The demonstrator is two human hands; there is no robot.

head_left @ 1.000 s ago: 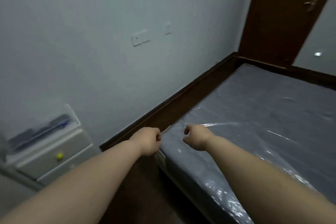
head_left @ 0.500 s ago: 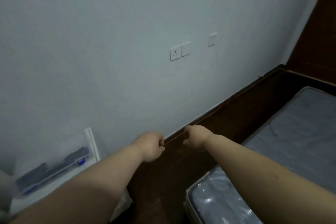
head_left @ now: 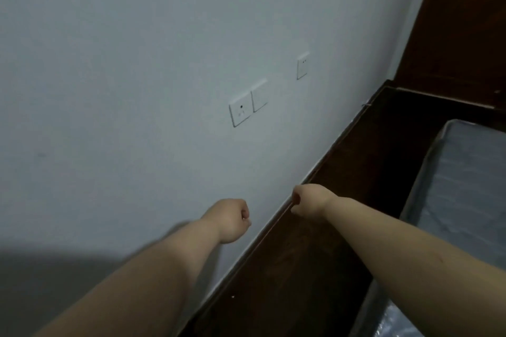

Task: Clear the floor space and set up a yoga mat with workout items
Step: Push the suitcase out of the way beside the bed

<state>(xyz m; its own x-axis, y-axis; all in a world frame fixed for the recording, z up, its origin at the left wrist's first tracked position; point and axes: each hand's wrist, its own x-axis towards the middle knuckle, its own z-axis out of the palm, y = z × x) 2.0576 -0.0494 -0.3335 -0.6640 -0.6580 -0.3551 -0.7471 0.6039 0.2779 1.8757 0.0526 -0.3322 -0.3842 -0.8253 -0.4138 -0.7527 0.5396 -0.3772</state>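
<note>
No yoga mat or workout item is in view. My left hand (head_left: 230,220) is a closed fist held out in front of the pale wall, with nothing visible in it. My right hand (head_left: 308,200) is also curled shut, hovering over the top edge of a dark wooden bed frame (head_left: 301,268) where it meets the wall. The two fists are a short gap apart. A grey mattress in clear plastic wrap (head_left: 465,186) lies inside the frame at the right, apart from both hands.
The pale wall (head_left: 137,63) fills most of the view and carries two joined socket plates (head_left: 246,107) and a single plate (head_left: 302,68). A dark wooden panel (head_left: 465,22) stands in the top right corner. A grey blur covers the lower left.
The view has swung left and up toward the wall. The mattress has slid to the right edge and the white drawer unit has left the frame. Both fists stay closed and side by side.
</note>
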